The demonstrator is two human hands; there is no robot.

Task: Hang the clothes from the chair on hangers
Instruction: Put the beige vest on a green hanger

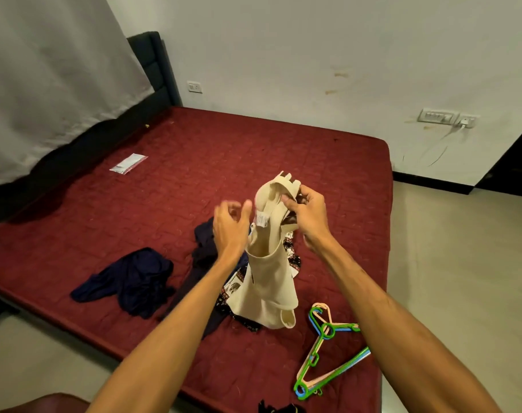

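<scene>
Navy clothes (128,278) left of top (268,278), hangers (313,359) right. Top hangs upright, straps up; R hand (309,213) pinches strap, L hand (230,228) grip unclear.

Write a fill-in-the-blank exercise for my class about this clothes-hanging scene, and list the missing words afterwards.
1. The right hand grips the cream garment by its ____ end.
2. The plastic hangers lie on the bed, touched by ____ hand.
3. A crumpled navy garment lies on the bed to the ____ of the cream garment.

Missing words: top; neither; left.
</scene>
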